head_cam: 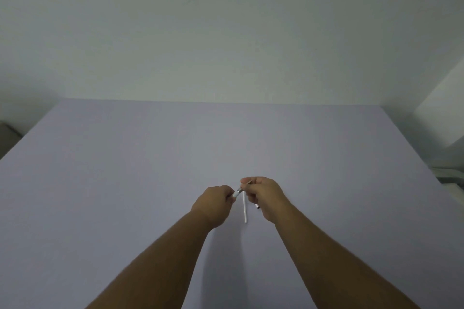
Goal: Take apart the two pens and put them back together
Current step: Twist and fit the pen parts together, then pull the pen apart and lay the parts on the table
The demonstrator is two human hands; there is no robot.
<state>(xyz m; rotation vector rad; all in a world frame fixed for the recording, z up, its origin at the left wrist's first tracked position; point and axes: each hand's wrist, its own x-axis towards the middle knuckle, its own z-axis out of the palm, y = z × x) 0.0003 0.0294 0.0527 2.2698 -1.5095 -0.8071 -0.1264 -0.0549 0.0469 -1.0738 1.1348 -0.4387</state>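
My left hand and my right hand hold one white pen between them, just above the lilac table. The left fingers close on the white barrel end. The right fingers pinch the thin tip end, which slants up to the right. Most of this pen is hidden inside the two fists. A second white pen piece, a slim tube, lies flat on the table below and between the hands. A small dark part peeks out from under my right hand.
A pale wall rises behind the table's far edge. At the right edge a white object sits beside the table. A dim shape shows at the far left.
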